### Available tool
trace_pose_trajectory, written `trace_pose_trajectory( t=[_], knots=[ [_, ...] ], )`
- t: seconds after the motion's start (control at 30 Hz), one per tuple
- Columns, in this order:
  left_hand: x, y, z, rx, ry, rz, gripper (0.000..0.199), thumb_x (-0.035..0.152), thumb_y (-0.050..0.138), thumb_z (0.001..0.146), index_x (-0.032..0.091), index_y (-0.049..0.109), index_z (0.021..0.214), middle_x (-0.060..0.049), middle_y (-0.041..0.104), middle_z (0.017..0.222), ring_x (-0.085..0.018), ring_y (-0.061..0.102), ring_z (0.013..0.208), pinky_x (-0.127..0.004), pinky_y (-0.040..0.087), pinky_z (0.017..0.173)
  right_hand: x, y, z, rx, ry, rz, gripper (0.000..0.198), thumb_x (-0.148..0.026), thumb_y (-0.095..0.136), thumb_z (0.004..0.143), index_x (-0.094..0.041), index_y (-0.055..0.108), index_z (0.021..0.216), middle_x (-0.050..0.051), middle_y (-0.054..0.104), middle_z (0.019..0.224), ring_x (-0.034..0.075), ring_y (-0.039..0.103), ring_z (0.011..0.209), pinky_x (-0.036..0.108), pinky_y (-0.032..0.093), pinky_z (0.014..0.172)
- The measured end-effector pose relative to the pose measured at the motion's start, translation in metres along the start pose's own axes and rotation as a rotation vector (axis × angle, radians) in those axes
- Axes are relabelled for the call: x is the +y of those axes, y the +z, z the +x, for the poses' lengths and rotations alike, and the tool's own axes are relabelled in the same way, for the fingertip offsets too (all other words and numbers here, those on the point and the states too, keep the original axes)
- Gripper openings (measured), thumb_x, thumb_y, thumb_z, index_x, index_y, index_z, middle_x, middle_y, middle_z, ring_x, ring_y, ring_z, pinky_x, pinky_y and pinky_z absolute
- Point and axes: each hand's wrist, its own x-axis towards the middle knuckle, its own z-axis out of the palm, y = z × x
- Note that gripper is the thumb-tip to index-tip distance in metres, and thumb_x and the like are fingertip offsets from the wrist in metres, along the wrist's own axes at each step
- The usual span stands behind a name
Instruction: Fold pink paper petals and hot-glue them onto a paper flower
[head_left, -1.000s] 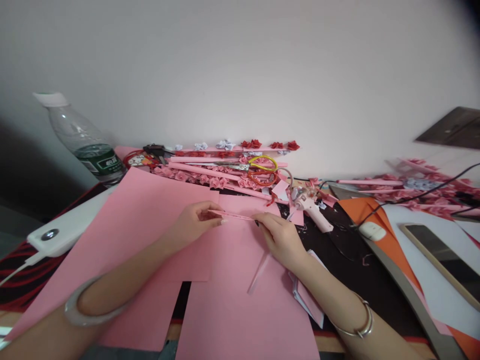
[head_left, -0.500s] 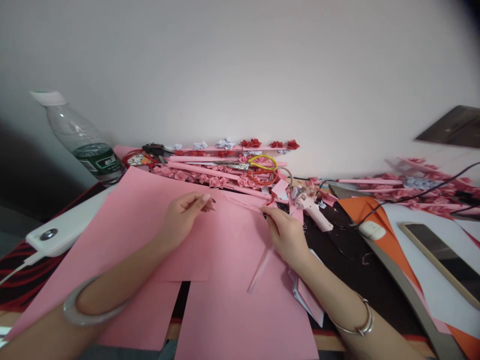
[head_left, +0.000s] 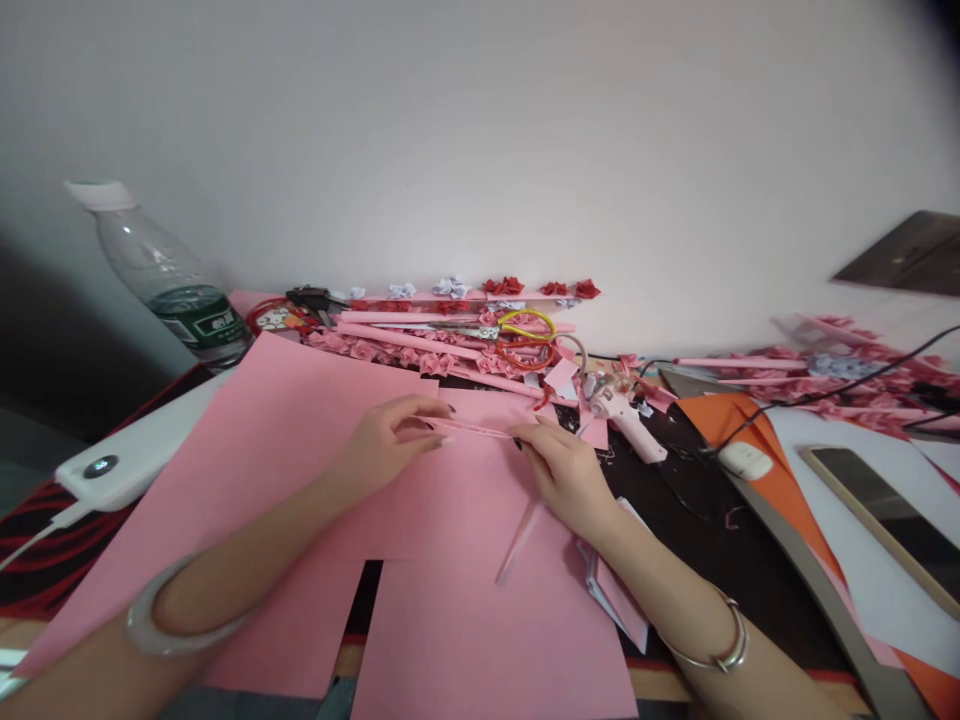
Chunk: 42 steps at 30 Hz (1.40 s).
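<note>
Between my hands stretches a thin pink paper strip, folded narrow. My right hand pinches its right end with thumb and fingertips. A paler loose tail of a strip hangs below this hand, angled toward the lower left. My left hand is at the strip's left end, thumb and fingers parted around it; I see no firm pinch there. Both hands are above large pink paper sheets, which overlap on the table.
Scissors with yellow and red handles lie on pink paper flowers and rolled sticks at the wall. A pink glue gun is right of them. A water bottle and white power bank stand left; a phone lies right.
My left hand has moved right to the strip's left end, and its fingers have parted. The right hand has shifted slightly left and down with the strip.
</note>
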Motion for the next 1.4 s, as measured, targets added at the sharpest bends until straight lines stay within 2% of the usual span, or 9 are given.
trace_pose_trajectory(
  t=[0.1,0.2,0.5,0.9,1.13,1.4],
  knots=[
    [0.0035,-0.0007,-0.0022,-0.047,0.090,0.153,0.015,0.032,0.062,0.078,0.018,0.066,0.084,-0.004,0.067,0.084,-0.018,0.062,0.079,-0.029,0.048,0.075,-0.0012,0.0013,-0.0001,-0.031,-0.043,0.002,0.036,0.000,0.037,0.081,-0.019,0.056,0.104,0.004,0.068,0.096,0.017,0.062,0.088,0.043,0.039,0.101],
    [0.0071,-0.0028,-0.0029,-0.038,0.129,0.200,0.012,0.030,0.060,0.080,0.019,0.066,0.079,-0.002,0.067,0.078,-0.016,0.061,0.072,-0.026,0.048,0.070,-0.0012,0.0023,-0.0005,-0.048,-0.050,0.006,0.038,0.000,0.036,0.080,-0.020,0.056,0.105,0.004,0.068,0.097,0.016,0.063,0.089,0.045,0.037,0.103],
    [0.0080,-0.0020,-0.0038,-0.045,0.291,0.177,0.013,0.027,0.058,0.082,0.018,0.066,0.082,-0.005,0.067,0.080,-0.015,0.061,0.074,-0.026,0.047,0.068,-0.0021,-0.0002,0.0002,-0.096,-0.053,-0.002,0.037,0.000,0.036,0.079,-0.018,0.058,0.104,0.006,0.068,0.097,0.017,0.063,0.090,0.045,0.038,0.102],
    [0.0021,-0.0017,-0.0025,-0.087,0.437,0.173,0.014,0.025,0.054,0.085,0.017,0.064,0.079,-0.007,0.066,0.077,-0.016,0.060,0.077,-0.029,0.049,0.071,-0.0027,-0.0013,0.0015,-0.114,-0.054,0.011,0.037,-0.001,0.036,0.080,-0.019,0.059,0.103,0.005,0.069,0.095,0.016,0.064,0.086,0.046,0.040,0.100],
    [0.0034,-0.0018,-0.0014,-0.121,0.442,0.165,0.013,0.021,0.054,0.085,0.016,0.064,0.077,-0.005,0.064,0.075,-0.015,0.059,0.074,-0.027,0.048,0.069,-0.0021,-0.0011,0.0009,-0.131,-0.059,0.006,0.036,0.000,0.037,0.080,-0.018,0.058,0.103,0.005,0.069,0.096,0.016,0.064,0.086,0.045,0.038,0.102],
    [0.0029,-0.0023,-0.0026,-0.135,0.372,0.138,0.013,0.020,0.057,0.083,0.016,0.063,0.074,-0.005,0.063,0.074,-0.014,0.059,0.070,-0.025,0.047,0.066,-0.0028,-0.0028,0.0006,-0.156,-0.053,-0.007,0.031,-0.005,0.038,0.084,-0.018,0.057,0.104,0.005,0.068,0.098,0.016,0.063,0.088,0.046,0.035,0.103]
  ],
)
